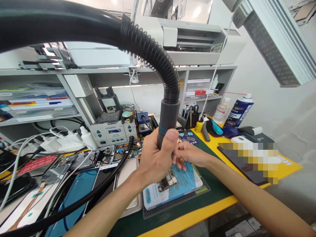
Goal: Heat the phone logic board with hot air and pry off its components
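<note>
Yellow desk (207,210), dark-green mat (218,172), lower centre. Left hand (156,161) wrapped round a dark-grey cylindrical hose handle (169,113) — presumably steadying it above the small circuit board (170,183) on a blue-and-white sheet (191,185), lower centre. Right hand (191,153) curled alongside; grip hidden, cannot tell. Spring-wrapped black hose (155,49) blocks upper-centre view — glossy blue panel (74,184), lower left.

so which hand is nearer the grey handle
Left: the left hand grips the grey handle; the right hand is lower and to its right.
</note>
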`<state>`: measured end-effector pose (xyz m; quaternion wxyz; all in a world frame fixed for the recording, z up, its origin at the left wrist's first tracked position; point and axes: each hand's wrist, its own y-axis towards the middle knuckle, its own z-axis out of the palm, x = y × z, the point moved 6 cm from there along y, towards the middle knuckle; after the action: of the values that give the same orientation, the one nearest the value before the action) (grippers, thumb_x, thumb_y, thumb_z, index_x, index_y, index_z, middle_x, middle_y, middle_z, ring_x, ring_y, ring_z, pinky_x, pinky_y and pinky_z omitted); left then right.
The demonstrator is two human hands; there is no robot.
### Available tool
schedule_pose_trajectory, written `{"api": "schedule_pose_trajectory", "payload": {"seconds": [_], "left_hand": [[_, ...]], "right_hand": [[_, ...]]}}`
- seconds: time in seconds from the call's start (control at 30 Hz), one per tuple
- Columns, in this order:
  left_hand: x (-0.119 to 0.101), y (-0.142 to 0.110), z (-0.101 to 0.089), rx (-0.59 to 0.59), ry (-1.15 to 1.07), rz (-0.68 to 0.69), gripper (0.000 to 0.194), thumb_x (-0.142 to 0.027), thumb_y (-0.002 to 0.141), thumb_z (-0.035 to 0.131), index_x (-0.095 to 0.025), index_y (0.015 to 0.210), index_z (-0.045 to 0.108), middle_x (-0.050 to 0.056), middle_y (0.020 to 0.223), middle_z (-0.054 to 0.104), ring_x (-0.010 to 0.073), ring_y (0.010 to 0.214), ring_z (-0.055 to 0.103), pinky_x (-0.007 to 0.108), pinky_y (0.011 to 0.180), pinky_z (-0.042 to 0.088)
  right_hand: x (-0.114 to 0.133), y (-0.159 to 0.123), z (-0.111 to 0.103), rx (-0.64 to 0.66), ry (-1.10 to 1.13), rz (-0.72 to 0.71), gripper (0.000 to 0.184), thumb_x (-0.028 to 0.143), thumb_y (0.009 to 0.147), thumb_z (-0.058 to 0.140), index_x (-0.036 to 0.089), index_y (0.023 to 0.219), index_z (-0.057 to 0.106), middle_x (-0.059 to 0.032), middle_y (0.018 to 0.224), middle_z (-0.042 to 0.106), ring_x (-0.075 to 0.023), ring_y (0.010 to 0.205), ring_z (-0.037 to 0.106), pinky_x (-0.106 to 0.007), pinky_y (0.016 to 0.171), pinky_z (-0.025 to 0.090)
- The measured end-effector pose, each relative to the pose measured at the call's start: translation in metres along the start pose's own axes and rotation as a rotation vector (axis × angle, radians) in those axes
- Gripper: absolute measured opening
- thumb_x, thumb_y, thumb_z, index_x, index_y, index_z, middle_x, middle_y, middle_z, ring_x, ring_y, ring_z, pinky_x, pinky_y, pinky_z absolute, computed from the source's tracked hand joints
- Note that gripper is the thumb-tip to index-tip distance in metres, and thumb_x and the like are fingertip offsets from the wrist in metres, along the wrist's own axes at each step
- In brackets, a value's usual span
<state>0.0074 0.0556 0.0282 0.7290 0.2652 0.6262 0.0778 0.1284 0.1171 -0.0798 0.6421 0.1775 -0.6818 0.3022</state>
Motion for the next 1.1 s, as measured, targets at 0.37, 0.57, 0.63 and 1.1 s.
{"api": "schedule_pose_trajectory", "payload": {"seconds": [0.37, 0.57, 0.63, 1.1], "left_hand": [[-0.0012, 0.0018, -0.0105, -0.074, 0.045, 0.047, 0.059, -0.072, 0.092, 0.044, -0.019, 0.065, 0.052, 0.0, 0.053, 0.05, 0.0129, 0.046, 0.049, 0.027, 0.046, 0.041], [0.0001, 0.0017, -0.0074, -0.042, 0.079, 0.033, 0.059, -0.071, 0.092, 0.045, -0.018, 0.067, 0.055, 0.002, 0.057, 0.055, 0.0137, 0.048, 0.053, 0.027, 0.047, 0.041], [0.0003, 0.0019, -0.0068, -0.036, 0.085, 0.033, 0.059, -0.07, 0.092, 0.045, -0.018, 0.067, 0.055, 0.002, 0.057, 0.055, 0.0137, 0.048, 0.053, 0.027, 0.047, 0.041], [-0.001, 0.0005, -0.008, -0.045, 0.063, 0.047, 0.056, -0.067, 0.094, 0.045, -0.018, 0.068, 0.054, 0.001, 0.055, 0.053, 0.0132, 0.046, 0.053, 0.027, 0.045, 0.04]], "right_hand": [[-0.0047, 0.0001, -0.0046, -0.012, -0.014, -0.007, 0.036, 0.045, 0.079, 0.077, 0.01, 0.078, 0.069, -0.0039, 0.067, 0.069, -0.0107, 0.048, 0.062, -0.019, 0.038, 0.05], [-0.0019, -0.0008, -0.0029, -0.008, -0.006, -0.014, 0.033, 0.042, 0.077, 0.078, 0.011, 0.079, 0.068, -0.0029, 0.067, 0.069, -0.011, 0.048, 0.063, -0.019, 0.038, 0.049], [-0.001, -0.0009, -0.0023, -0.006, -0.009, -0.012, 0.031, 0.04, 0.077, 0.078, 0.011, 0.078, 0.067, -0.0029, 0.067, 0.068, -0.0108, 0.048, 0.062, -0.019, 0.038, 0.049], [-0.0034, -0.0004, -0.0035, -0.009, -0.008, -0.011, 0.036, 0.045, 0.078, 0.078, 0.011, 0.079, 0.068, -0.0029, 0.067, 0.068, -0.0109, 0.049, 0.063, -0.019, 0.038, 0.05]]}}
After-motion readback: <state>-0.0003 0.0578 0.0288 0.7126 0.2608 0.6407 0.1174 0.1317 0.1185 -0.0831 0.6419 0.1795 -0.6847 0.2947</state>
